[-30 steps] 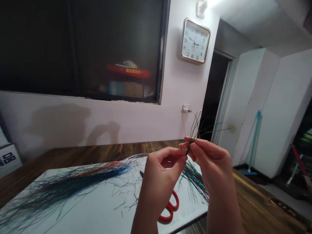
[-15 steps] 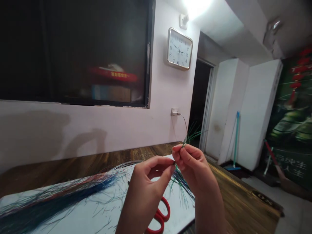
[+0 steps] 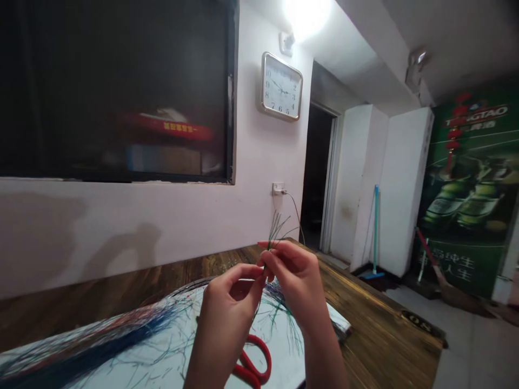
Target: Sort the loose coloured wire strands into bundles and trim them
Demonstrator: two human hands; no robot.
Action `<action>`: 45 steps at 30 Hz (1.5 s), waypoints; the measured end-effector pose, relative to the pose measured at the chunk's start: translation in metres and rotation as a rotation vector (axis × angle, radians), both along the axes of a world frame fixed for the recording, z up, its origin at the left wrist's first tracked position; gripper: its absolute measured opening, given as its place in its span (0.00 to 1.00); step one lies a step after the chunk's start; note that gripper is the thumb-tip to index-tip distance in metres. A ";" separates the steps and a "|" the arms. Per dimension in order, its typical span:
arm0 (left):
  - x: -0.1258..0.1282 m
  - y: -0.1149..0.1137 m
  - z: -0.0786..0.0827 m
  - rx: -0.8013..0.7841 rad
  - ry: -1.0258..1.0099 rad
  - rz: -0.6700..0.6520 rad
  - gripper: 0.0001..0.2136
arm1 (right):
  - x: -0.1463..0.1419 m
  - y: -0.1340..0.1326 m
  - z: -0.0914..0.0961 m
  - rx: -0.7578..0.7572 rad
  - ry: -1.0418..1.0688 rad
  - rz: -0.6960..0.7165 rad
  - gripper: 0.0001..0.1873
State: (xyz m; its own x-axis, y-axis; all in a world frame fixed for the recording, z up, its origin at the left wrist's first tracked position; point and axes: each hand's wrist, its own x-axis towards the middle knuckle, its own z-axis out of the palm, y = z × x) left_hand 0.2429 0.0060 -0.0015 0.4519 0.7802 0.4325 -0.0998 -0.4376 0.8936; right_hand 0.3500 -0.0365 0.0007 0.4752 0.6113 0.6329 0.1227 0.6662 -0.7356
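A small bunch of thin green wires (image 3: 275, 229) fans upward from between my fingertips. My right hand (image 3: 294, 273) pinches it near the top, thumb against forefinger. Just below, my left hand (image 3: 233, 300) is closed in a pinch on the lower part of the same bunch, its fingertips nearly touching the right ones. Under my hands, red-handled scissors (image 3: 259, 362) lie on a white board (image 3: 162, 351), their blades hidden by my left wrist. More green wires (image 3: 287, 324) are spread on the board beneath my right hand.
A long bundle of blue, red and green wires (image 3: 101, 346) lies across the board's left side, with cut scraps around it. The board rests on a brown wooden table (image 3: 377, 335). A wall clock (image 3: 281, 86) and a plugged-in cable (image 3: 295, 202) are beyond.
The view has turned right, so the hands and the room sit further left. The wires between my fingers now point more upright. Both hands keep their pinch.
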 end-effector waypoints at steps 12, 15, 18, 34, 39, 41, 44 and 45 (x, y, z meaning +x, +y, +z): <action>0.001 0.005 0.000 0.020 0.087 -0.030 0.07 | 0.001 0.003 0.002 0.010 0.087 0.039 0.05; 0.004 0.007 -0.003 0.005 0.051 0.005 0.08 | 0.007 0.003 -0.001 -0.050 -0.020 0.023 0.03; 0.010 0.011 -0.007 -0.015 -0.007 0.059 0.08 | 0.015 0.004 -0.005 -0.144 -0.165 -0.011 0.06; 0.034 0.035 -0.029 -0.106 -0.057 0.136 0.12 | 0.102 0.027 -0.047 -0.484 -0.265 -0.370 0.11; 0.029 0.046 -0.035 -0.067 0.092 0.194 0.11 | 0.136 0.049 -0.081 -0.701 -0.261 -0.511 0.09; 0.029 0.048 -0.037 -0.053 0.148 0.214 0.11 | 0.142 0.056 -0.093 -0.775 -0.270 -0.492 0.12; 0.030 0.050 -0.038 -0.036 0.199 0.226 0.10 | 0.148 0.065 -0.108 -0.849 -0.270 -0.455 0.15; 0.030 0.050 -0.038 -0.032 0.211 0.223 0.09 | 0.149 0.068 -0.113 -0.866 -0.269 -0.447 0.15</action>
State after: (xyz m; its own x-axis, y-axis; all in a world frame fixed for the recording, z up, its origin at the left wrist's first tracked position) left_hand 0.2730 0.0558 -0.0398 0.3456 0.8820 0.3204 0.1851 -0.3988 0.8982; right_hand 0.4988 0.0315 -0.1119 0.6797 0.7122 0.1756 0.4637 -0.2317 -0.8551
